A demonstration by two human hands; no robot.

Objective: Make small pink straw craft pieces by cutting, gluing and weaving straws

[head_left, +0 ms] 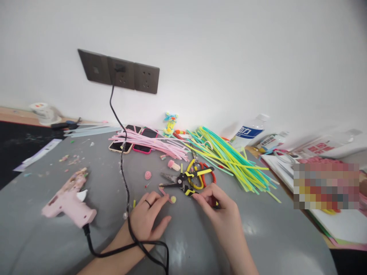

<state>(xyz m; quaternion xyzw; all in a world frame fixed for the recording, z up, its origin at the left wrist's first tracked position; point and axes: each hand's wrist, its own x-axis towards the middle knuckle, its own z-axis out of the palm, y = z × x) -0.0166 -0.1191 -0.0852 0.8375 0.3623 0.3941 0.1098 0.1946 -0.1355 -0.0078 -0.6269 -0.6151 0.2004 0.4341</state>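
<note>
My left hand (150,214), with a dark ring on one finger, rests on the grey table, its thumb apart from the fingers. Its fingertips lie against a short pink strip (170,200), beside a small yellow-green ball (173,199). My right hand (220,206) pinches the lower handle end of black-and-yellow pliers (180,180). The pliers' jaws are spread and point left. Just behind them lie scissors with yellow loops (197,186) and a red-handled tool (212,176), partly covered. A pink coil (147,175) and a pink-and-cream piece (173,165) lie near the jaws.
A pink glue gun (70,206) lies at left; its black cable (125,179) crosses my left forearm. Pink stems (151,143), green and yellow stems (232,158), and phones (142,148) lie behind. Bottles (250,130) and paper (341,225) stand or lie at right.
</note>
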